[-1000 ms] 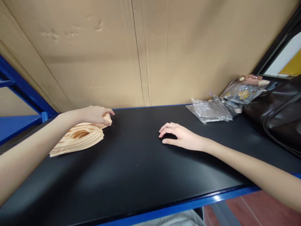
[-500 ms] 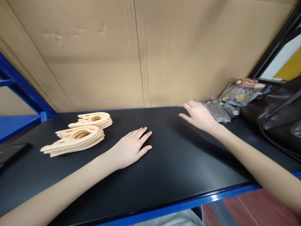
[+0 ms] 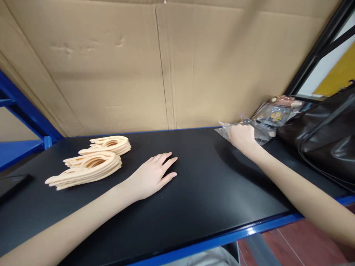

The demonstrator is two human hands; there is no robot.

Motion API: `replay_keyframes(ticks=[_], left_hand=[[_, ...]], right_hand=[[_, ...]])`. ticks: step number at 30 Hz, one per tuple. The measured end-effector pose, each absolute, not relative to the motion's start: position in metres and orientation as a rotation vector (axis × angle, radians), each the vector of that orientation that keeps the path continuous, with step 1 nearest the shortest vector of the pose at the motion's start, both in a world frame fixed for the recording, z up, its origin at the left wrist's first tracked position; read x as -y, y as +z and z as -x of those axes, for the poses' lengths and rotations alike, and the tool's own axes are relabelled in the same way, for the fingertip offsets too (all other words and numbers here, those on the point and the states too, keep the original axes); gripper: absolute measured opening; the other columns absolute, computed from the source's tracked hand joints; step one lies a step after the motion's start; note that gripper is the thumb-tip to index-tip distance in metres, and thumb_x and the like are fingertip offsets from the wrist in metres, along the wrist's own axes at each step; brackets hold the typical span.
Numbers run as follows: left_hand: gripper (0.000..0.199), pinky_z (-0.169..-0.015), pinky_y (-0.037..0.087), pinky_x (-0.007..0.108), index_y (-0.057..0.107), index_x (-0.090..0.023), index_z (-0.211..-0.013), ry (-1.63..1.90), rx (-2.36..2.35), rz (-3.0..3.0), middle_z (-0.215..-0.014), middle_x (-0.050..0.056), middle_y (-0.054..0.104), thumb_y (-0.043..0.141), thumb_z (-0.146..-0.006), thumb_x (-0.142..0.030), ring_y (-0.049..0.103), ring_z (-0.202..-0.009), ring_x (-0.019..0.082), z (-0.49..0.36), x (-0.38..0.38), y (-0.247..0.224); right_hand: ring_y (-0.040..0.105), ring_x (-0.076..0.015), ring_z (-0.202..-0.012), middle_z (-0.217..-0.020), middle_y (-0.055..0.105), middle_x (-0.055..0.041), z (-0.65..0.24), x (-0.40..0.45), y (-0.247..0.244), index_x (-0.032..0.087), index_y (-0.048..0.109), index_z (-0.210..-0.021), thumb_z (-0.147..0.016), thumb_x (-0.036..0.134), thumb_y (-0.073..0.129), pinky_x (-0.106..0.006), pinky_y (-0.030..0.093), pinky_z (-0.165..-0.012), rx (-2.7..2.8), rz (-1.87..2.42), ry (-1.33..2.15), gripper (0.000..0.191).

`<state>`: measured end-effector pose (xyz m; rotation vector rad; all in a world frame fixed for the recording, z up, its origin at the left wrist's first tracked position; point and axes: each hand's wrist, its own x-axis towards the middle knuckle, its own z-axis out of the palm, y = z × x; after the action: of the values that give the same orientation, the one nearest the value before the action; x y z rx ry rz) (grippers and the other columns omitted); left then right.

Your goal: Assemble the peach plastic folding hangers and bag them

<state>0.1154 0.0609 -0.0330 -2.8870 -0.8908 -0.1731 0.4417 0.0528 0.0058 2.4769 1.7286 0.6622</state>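
My left hand (image 3: 152,175) lies flat on the black tabletop (image 3: 194,207), palm down, fingers spread, holding nothing. To its left rest two stacks of cream-coloured hangers, a nearer stack (image 3: 91,168) and a farther stack (image 3: 111,146), laid flat with their rounded ends to the right. At the back right, my right hand (image 3: 242,137) is closed on a clear plastic bag (image 3: 260,132). A crumpled flap of it sticks out to the left of my fist, and the rest spreads behind my knuckles. My right fingertips are hidden from view.
Behind the plastic stands a clear bottle (image 3: 274,114) with a brown-pink top and a cartoon print. A dark brown leather bag (image 3: 327,136) fills the right end. A cardboard wall (image 3: 124,74) closes off the back. A dark flat object (image 3: 13,186) lies at the left edge.
My right hand has gone from open, fingers outstretched, to closed on the plastic bag, lifting a flap of it. My left hand stays in place. The view has shifted slightly.
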Motion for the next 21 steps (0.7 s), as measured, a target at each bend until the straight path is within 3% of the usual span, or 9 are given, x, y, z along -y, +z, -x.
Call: replay_keyframes(ticks=[3,7,9,11,14,18,21], left_hand=[[0.053,-0.105,0.037,0.045,0.041,-0.018,-0.139,-0.179,0.896,2.886,-0.143,0.013,0.042,0.027,-0.098,-0.049,0.041,-0.130,0.027,-0.115,-0.061,-0.033],[0.063,-0.108,0.035,0.046,0.027,-0.015,-0.145,-0.420,0.882,2.778,-0.147,0.015,0.035,0.034,-0.095,-0.052,0.035,-0.134,0.028,-0.120,-0.055,-0.030],[0.063,-0.113,0.027,0.046,0.022,-0.013,-0.146,-0.561,0.785,2.710,-0.150,0.013,0.030,0.037,-0.095,-0.048,0.027,-0.138,0.028,-0.125,-0.049,-0.028],[0.056,-0.114,0.024,0.044,0.022,-0.014,-0.145,-0.641,0.710,2.729,-0.150,0.011,0.030,0.035,-0.097,-0.040,0.025,-0.139,0.025,-0.129,-0.044,-0.027],[0.048,-0.109,0.034,0.038,0.026,-0.014,-0.144,-0.686,0.823,2.871,-0.144,0.010,0.040,0.028,-0.100,-0.033,0.037,-0.132,0.021,-0.132,-0.042,-0.029],[0.041,-0.096,0.044,0.036,0.045,-0.016,-0.131,-0.621,1.047,3.021,-0.121,0.007,0.060,0.025,-0.100,-0.035,0.054,-0.113,0.021,-0.130,-0.052,-0.030],[0.041,-0.088,0.045,0.034,0.061,-0.019,-0.103,-0.630,1.113,3.086,-0.103,0.003,0.064,0.024,-0.100,-0.035,0.058,-0.100,0.019,-0.127,-0.060,-0.025]], right_hand=[[0.067,-0.0316,-0.087,-0.089,0.069,-0.0243,-0.433,-0.046,0.014,0.003,0.068,-0.089,-0.089,0.012,0.037,-0.037,0.042,-0.073,-1.781,-2.470,0.754,0.032],[0.067,-0.0298,-0.085,-0.090,0.070,-0.0181,-0.403,-0.030,0.013,0.009,0.067,-0.092,-0.095,0.025,0.036,-0.038,0.045,-0.075,-2.233,-2.447,0.734,0.036],[0.068,-0.0235,-0.082,-0.091,0.072,-0.0087,-0.384,-0.020,0.006,0.017,0.064,-0.109,-0.094,0.037,0.044,-0.034,0.049,-0.074,-2.685,-2.358,0.108,0.032],[0.067,-0.0174,-0.092,-0.105,0.070,-0.0051,-0.367,-0.011,-0.004,0.021,0.054,-0.125,-0.096,0.038,0.042,-0.030,0.050,-0.083,-3.061,-1.870,-0.682,0.036],[0.062,-0.0152,-0.103,-0.118,0.063,-0.0053,-0.354,-0.006,-0.017,0.021,0.055,-0.122,-0.097,0.034,0.042,-0.030,0.048,-0.092,-3.303,-1.412,-1.011,0.031],[0.060,-0.0150,-0.101,-0.110,0.063,-0.0050,-0.359,-0.012,-0.021,0.020,0.060,-0.111,-0.097,0.026,0.040,-0.031,0.048,-0.091,-3.450,-1.509,-0.587,0.025],[0.058,-0.0193,-0.105,-0.110,0.064,-0.0058,-0.368,-0.020,-0.018,0.020,0.060,-0.110,-0.096,0.024,0.041,-0.036,0.045,-0.094,-3.305,-1.674,-0.010,0.024]])
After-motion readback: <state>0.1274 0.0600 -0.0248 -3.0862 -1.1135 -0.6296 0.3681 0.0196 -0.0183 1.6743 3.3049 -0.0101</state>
